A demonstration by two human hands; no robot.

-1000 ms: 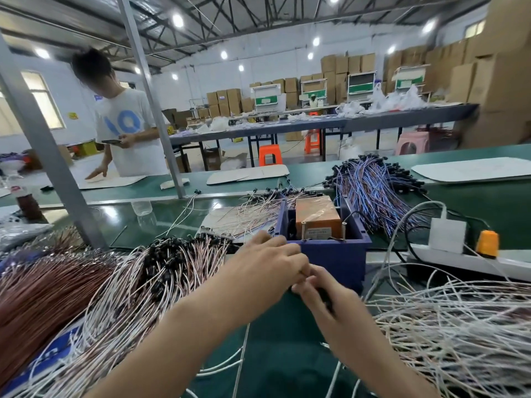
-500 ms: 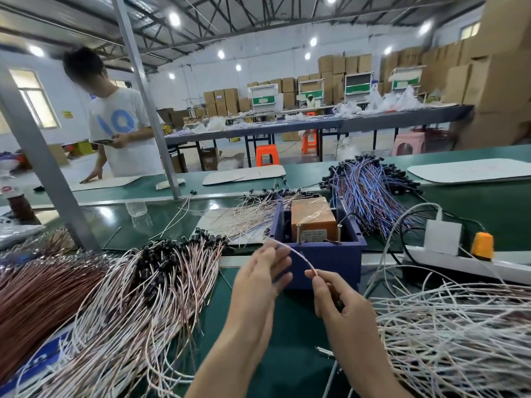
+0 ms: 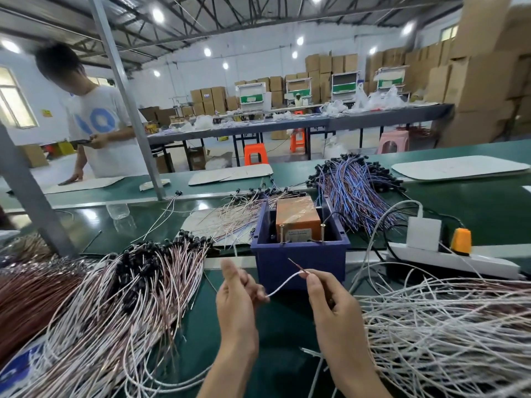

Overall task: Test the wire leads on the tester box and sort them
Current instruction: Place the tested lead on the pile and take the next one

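**Wire lead (image 3: 283, 282) pinched at both ends, just in front of the tester box**

The lead is a thin white strand that arcs above the green table (image 3: 287, 349) between the person's two hands, near the blue bin's front wall but not touching it. The left hand (image 3: 238, 300) has its fingers curled and pinches the lead's lower, left end, thumb raised. The right hand (image 3: 330, 303) pinches the other end between thumb and forefinger, and a short reddish bare tip sticks up past the fingertips.

The tester box (image 3: 297, 216), orange and wrapped in clear film, sits inside the blue bin (image 3: 301, 262). Two upright metal pins (image 3: 282, 234) stand at its near edge. A pale label with small print runs between the pins, too small to read.

A pile of white-and-pink leads (image 3: 138, 297) with black ends lies to the left, and a heap of white wires (image 3: 445, 326) to the right. A blue-and-purple bundle (image 3: 353, 191) lies far right of the bin. A white power strip (image 3: 459, 259) carries a white adapter (image 3: 423, 234) and an orange plug (image 3: 461, 242).

Far left, another person's white shirt (image 3: 97, 124) bears large blue characters that cannot be read with certainty. A small yellow wall sign (image 3: 46, 112) is illegible.
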